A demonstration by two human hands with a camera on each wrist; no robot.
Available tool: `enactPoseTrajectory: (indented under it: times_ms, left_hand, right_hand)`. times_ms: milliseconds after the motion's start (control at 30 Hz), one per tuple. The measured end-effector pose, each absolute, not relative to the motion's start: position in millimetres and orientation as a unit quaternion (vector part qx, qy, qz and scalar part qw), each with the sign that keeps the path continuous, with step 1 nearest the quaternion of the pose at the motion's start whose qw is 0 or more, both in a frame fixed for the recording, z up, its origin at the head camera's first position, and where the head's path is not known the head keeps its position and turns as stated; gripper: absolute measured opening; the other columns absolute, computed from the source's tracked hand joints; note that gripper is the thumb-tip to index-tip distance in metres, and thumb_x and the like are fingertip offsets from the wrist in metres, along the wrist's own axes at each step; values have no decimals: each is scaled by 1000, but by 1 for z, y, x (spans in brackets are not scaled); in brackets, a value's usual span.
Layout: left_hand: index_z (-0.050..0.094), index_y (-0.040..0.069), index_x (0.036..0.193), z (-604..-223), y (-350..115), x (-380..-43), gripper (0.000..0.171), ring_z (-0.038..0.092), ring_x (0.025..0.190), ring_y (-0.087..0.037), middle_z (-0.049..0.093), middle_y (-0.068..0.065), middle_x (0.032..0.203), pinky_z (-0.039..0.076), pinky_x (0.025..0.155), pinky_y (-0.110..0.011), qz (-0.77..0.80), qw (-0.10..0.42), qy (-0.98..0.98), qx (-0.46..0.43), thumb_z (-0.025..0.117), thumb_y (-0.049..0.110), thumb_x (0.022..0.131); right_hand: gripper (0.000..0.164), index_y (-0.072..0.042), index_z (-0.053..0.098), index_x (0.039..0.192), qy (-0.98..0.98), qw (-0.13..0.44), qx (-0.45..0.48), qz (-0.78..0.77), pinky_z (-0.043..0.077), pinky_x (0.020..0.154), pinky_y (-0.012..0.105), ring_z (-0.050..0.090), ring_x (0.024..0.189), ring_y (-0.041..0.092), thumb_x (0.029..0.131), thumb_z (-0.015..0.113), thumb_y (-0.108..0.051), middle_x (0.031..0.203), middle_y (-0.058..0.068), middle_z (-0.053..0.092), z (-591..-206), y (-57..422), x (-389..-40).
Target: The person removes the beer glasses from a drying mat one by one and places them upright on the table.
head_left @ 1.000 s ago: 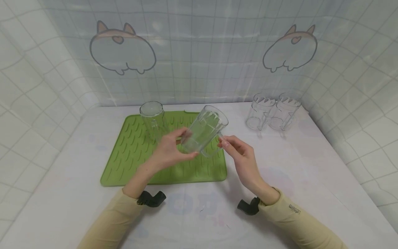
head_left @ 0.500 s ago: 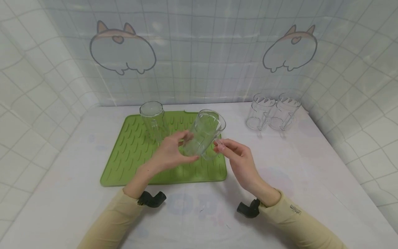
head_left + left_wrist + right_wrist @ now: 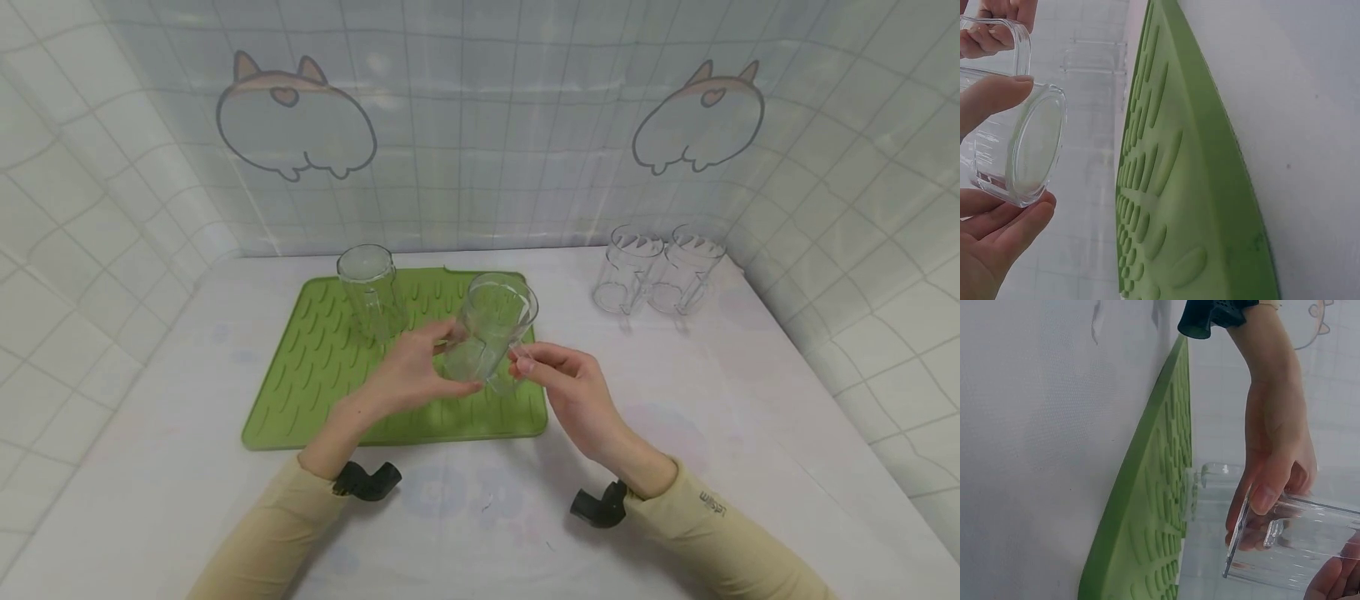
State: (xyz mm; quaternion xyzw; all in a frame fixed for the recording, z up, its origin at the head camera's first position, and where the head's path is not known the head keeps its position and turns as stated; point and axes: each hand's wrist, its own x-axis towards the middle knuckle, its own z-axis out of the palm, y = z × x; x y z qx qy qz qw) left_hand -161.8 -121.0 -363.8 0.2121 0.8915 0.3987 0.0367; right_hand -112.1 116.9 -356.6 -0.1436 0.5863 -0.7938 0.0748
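Note:
A clear glass mug (image 3: pixel 495 321) is held tilted above the green ridged mat (image 3: pixel 322 400), its open mouth toward the back right in the head view. My left hand (image 3: pixel 416 367) grips the mug round its lower end, thumb on the near side and fingers behind. With thumb and fingertips, my right hand (image 3: pixel 573 387) pinches its handle. The left wrist view shows the round glass base (image 3: pixel 1038 147) between the left thumb (image 3: pixel 997 97) and fingers. In the right wrist view the mug's wall (image 3: pixel 1316 531) lies between both hands.
A second glass mug (image 3: pixel 367 292) stands on the mat's back left part. Two more glass mugs (image 3: pixel 626 271) stand side by side at the table's back right. Behind the white table (image 3: pixel 187 517) hangs a tile-patterned sheet (image 3: pixel 480 125), with similar sheets at both sides.
The mug's mouth has swung left and down toward me. My right hand has shifted slightly left and down with the handle; my left hand has barely moved.

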Motion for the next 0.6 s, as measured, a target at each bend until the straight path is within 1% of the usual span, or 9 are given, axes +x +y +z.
enactPoseTrajectory:
  times_ms: [133, 267, 367, 500, 600]
  left_hand:
    - [59, 15, 114, -364, -121, -162, 56, 59, 127, -29, 64, -1, 128, 52, 103, -41, 402, 39, 891, 205, 92, 28, 71]
    - [57, 15, 129, -364, -121, -163, 68, 57, 130, -30, 62, -2, 134, 51, 103, -42, 400, 45, 894, 199, 91, 31, 72]
    - [52, 15, 140, -365, -121, -164, 80, 56, 131, -30, 59, -3, 140, 50, 105, -43, 393, 44, 896, 200, 91, 33, 73]
    - [49, 13, 144, -366, -121, -165, 85, 56, 131, -31, 57, -5, 143, 48, 107, -46, 390, 38, 897, 206, 91, 32, 73]
    - [46, 14, 147, -366, -121, -165, 89, 54, 133, -31, 55, -6, 146, 46, 109, -46, 390, 40, 894, 215, 91, 29, 72]
  right_hand:
    - [25, -19, 76, 97, 586, 82, -145, -793, 47, 100, 29, 65, 95, 13, 94, 59, 0, 95, -6, 72, -355, 117, -111]
    - [24, -18, 76, 97, 585, 90, -145, -793, 49, 98, 28, 65, 94, 13, 94, 60, 0, 94, -6, 72, -355, 116, -109]
    - [22, -17, 76, 98, 584, 95, -142, -793, 50, 98, 28, 65, 95, 13, 94, 61, -1, 94, -5, 73, -355, 115, -108]
    - [22, -17, 76, 98, 584, 101, -139, -793, 50, 98, 29, 65, 96, 13, 94, 62, -1, 96, -3, 73, -355, 114, -108]
    - [21, -16, 76, 99, 585, 106, -140, -792, 49, 99, 29, 65, 96, 14, 94, 62, -1, 95, -4, 73, -356, 114, -109]
